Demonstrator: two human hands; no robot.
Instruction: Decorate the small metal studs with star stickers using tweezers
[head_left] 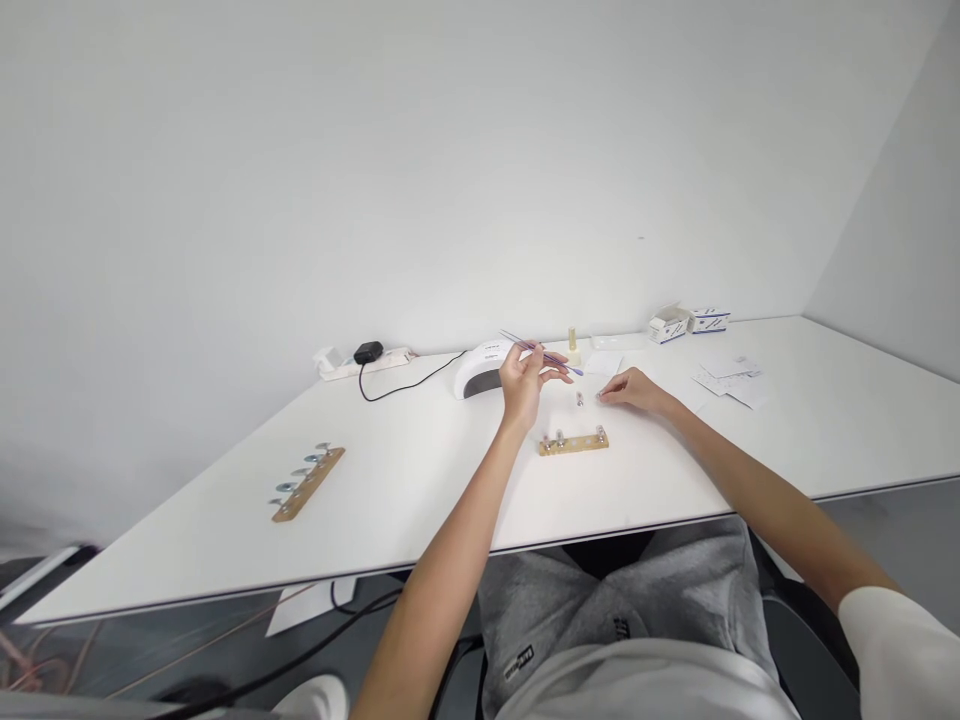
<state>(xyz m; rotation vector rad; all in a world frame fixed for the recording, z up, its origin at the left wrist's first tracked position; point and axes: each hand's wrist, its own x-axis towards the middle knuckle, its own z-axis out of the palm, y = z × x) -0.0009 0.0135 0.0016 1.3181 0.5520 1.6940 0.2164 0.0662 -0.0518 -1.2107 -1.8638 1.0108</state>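
Short tan wooden strip (576, 447) part-filled

Head view: left hand (523, 378) grips a slender purple-tipped tool (577, 372); right hand (628, 388) pinches what seems a tiny shiny piece (598, 397); strip carries three glossy pieces (560, 438), middle bare; a loose glossy piece (580, 399) sits on the white bench (435, 470).

Left hand (523, 380) raised, right hand (631, 388) lower, fingers pinched
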